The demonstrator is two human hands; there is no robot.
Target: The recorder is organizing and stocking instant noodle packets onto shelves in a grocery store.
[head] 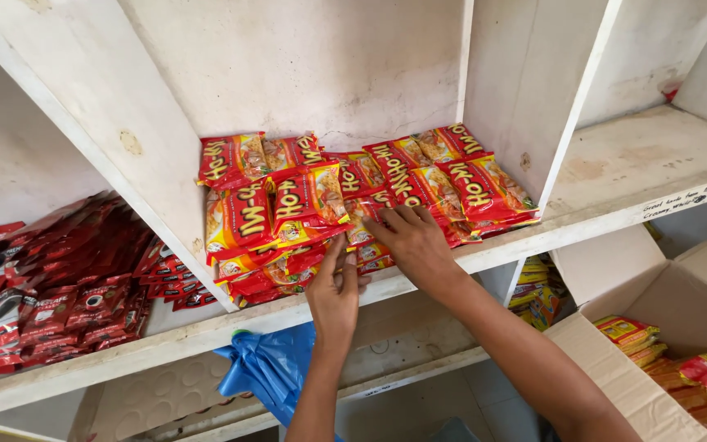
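Up on the shelf (615, 214), both hands, left (335, 296) and right (416, 243), lie open against red noodle packets (304, 205).

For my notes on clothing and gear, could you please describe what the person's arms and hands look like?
Both forearms are bare, with no sleeves in view. The left hand and right hand wear no gloves, and no rings, watch or bands show. Each has slim fingers with short nails. No markings are visible.

Bright, even daylight, soft shadows, sharp focus, slight wide-angle bending at edges
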